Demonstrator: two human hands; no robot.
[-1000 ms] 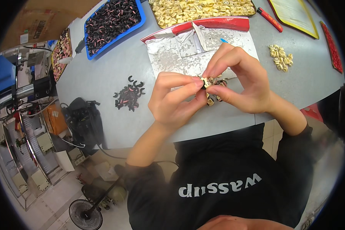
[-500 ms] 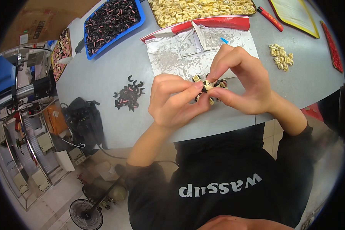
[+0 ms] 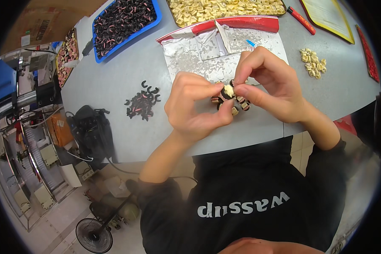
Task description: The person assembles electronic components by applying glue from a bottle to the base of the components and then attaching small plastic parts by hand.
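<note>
A small cream-and-black moulded piece [image 3: 228, 91] is held up between my two hands above the table. The thumb and forefinger of my left hand [image 3: 194, 106] grip its black side. From the other side, the closed fingertips of my right hand [image 3: 269, 84] pinch its cream part. Below them lies a cluster of similar cream-and-black pieces [image 3: 243, 103], partly hidden by my fingers. To the left is a loose pile of black curved pieces [image 3: 142, 103], some with pink on them. A small heap of cream hollow pieces [image 3: 313, 63] lies to the right.
Beyond my hands lies a white sheet with a red edge [image 3: 186, 63], strewn with grey flecks. A blue tray [image 3: 158, 17] of black pieces and a tray of cream pieces [image 3: 224, 10] stand behind it. A red marker-like stick [image 3: 301, 20] and a yellow-rimmed tray [image 3: 352, 40] are at the far right.
The piece has turned between my fingers, so more of its cream face and black side show. My left thumb has shifted down, away from the forefinger. The view has shifted slightly.
</note>
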